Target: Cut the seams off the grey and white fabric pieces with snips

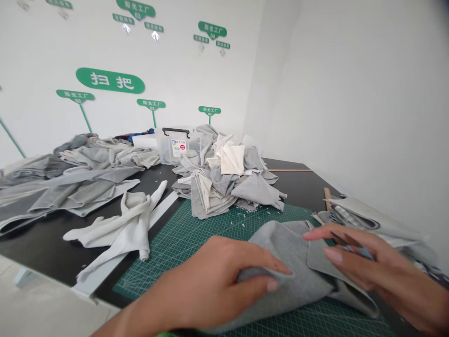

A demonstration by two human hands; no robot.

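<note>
Head view: left hand (pixel 206 285) has a narrow grip, thumb and fingers pinching the edge of a soft grey fleece fabric piece (pixel 284 276). That piece lies bunched on a green gridded cutting mat (pixel 196 238), near the mat's front edge. Right hand (pixel 382 269) is also a narrow grip, curled round small dark-bladed scissors with a blue handle (pixel 354 248), partly hidden by the fingers, just above the fabric. Black bench (pixel 87 248) carries the mat. Behind it sits a heaped pile of grey and cream fabric offcuts (pixel 224 180), with a translucent plastic storage box with a black handle (pixel 173 145) just behind. Left of these: sprawled grey fabric lengths (pixel 77 182) and a pale grey twisted cloth strip (pixel 121 229). Right of the mat: a folded grey fabric stack (pixel 372 220).
</note>
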